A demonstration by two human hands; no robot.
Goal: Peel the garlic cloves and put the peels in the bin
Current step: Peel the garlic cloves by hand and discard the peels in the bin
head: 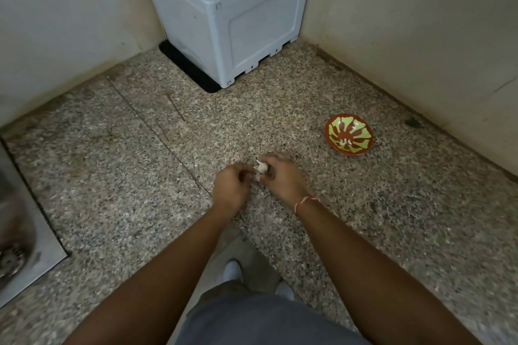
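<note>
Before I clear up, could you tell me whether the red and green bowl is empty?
Not empty: the bowl sits upright on the counter with a few small pale pieces at its bottom.

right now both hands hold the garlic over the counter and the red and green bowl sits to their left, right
Not quite: the bowl sits to the right of the hands, not the left, as the head view shows. The left hand and right hand do hold the garlic over the counter.

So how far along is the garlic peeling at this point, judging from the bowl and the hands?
Early on. A few pale bits, peeled cloves or peels, already lie in the red and green patterned bowl on the speckled stone counter. In hand: the right hand holds a whitish garlic piece while the left hand picks at it. Left: finishing the peeling and binning the peels; no bin is in view.
</note>
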